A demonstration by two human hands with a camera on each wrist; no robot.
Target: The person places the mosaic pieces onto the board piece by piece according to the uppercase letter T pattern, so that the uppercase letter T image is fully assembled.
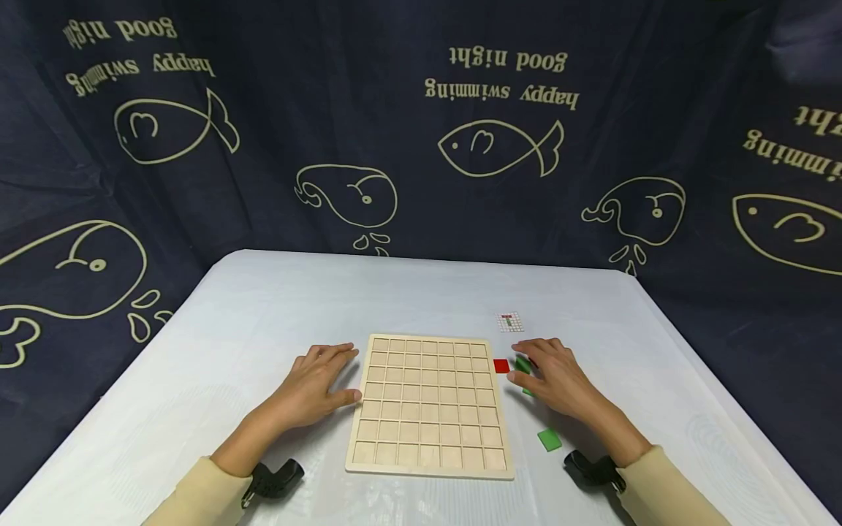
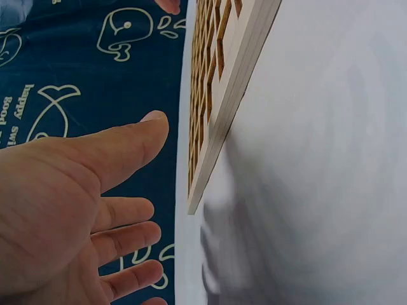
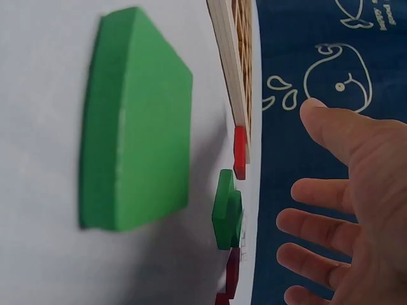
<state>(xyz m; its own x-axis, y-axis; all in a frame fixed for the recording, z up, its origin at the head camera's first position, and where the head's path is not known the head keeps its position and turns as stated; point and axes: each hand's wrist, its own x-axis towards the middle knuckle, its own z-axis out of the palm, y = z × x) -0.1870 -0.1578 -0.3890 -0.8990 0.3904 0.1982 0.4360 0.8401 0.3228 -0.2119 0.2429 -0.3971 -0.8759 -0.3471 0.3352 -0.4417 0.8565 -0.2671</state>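
Head view shows your left grip (image 1: pixel 312 391) apart and relaxed just beside the left edge of the wooden grid board (image 1: pixel 429 413), which lies flat on the white bench (image 1: pixel 427 292). At the board's right edge lies a red tile (image 1: pixel 501 366), with a small pattern card (image 1: pixel 509 322) beyond it. Next comes your right grip (image 1: pixel 555 374), also apart, partly hiding some green tiles (image 1: pixel 522 364), while another green tile (image 1: pixel 549 439) lies nearer you.
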